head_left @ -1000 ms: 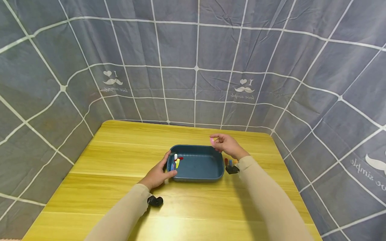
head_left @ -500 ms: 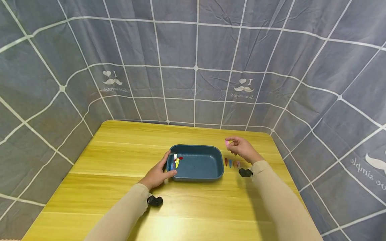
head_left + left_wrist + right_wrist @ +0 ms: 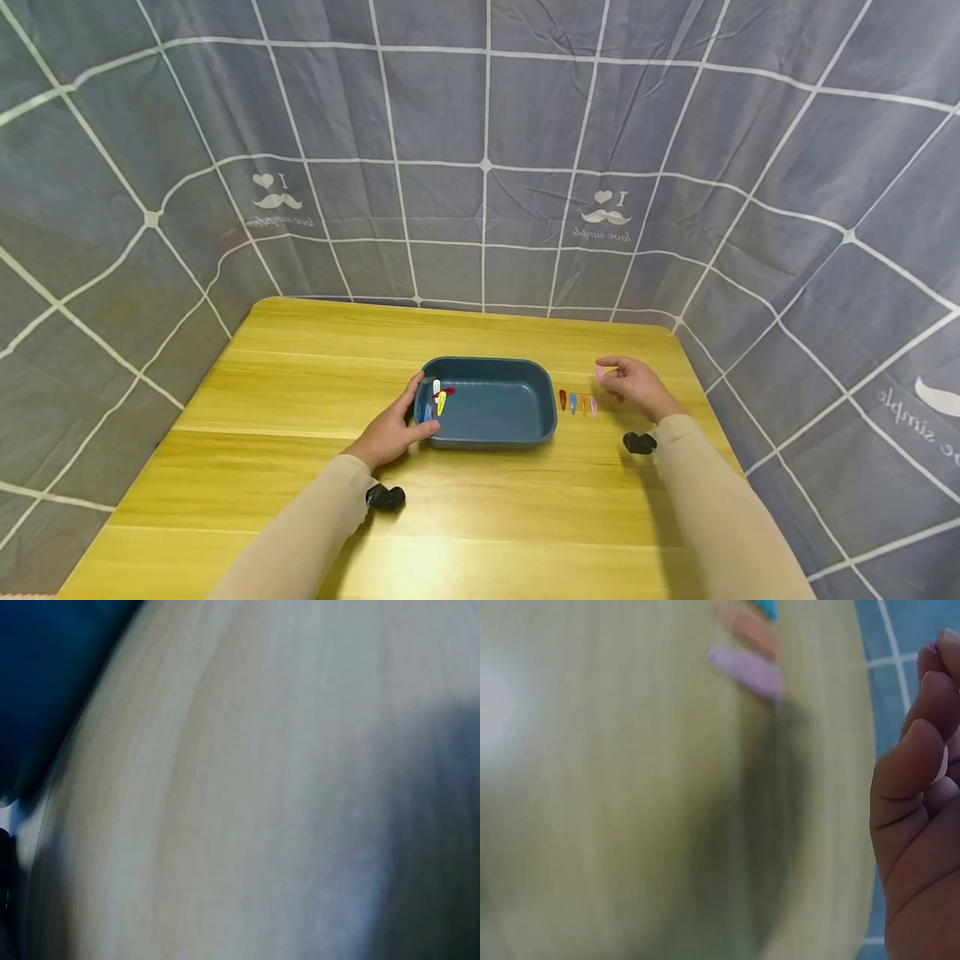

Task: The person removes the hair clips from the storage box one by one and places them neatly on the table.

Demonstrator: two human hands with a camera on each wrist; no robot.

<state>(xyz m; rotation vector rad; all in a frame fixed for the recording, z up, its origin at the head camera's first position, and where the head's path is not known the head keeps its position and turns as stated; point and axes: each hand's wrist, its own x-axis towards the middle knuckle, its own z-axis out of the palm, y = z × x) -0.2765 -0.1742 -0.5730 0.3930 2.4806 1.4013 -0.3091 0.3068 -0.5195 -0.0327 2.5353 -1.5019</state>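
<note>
A grey curtain (image 3: 435,100) ruled with white lines hangs beyond the tub and to both sides of it, with a mirrored moustache print (image 3: 606,217) past its far right corner. The wooden table (image 3: 315,350) carries the dark blue tub (image 3: 495,408) and spreads out on every side of it.

My left grip (image 3: 393,429) is spread round the tub's left end, holding it: thumb over the rim at the near left corner, fingers along the outer left wall. My right grip (image 3: 633,386) is raised to the right of the tub, about level with its far rim, thumb and fingertips closed together on a pink hair clip (image 3: 600,372).

On the table just beside the tub's right wall begins a row of four clips, each apart from the next: a dark red clip (image 3: 562,400) nearest the tub, then a blue clip (image 3: 573,403), an orange clip (image 3: 583,406) and another pink clip (image 3: 593,407). Inside the tub, toward its left end, lie a white clip (image 3: 437,387), a red clip (image 3: 450,391), a yellow clip (image 3: 441,404) and, near my thumb, something small and blue, too small to count.
</note>
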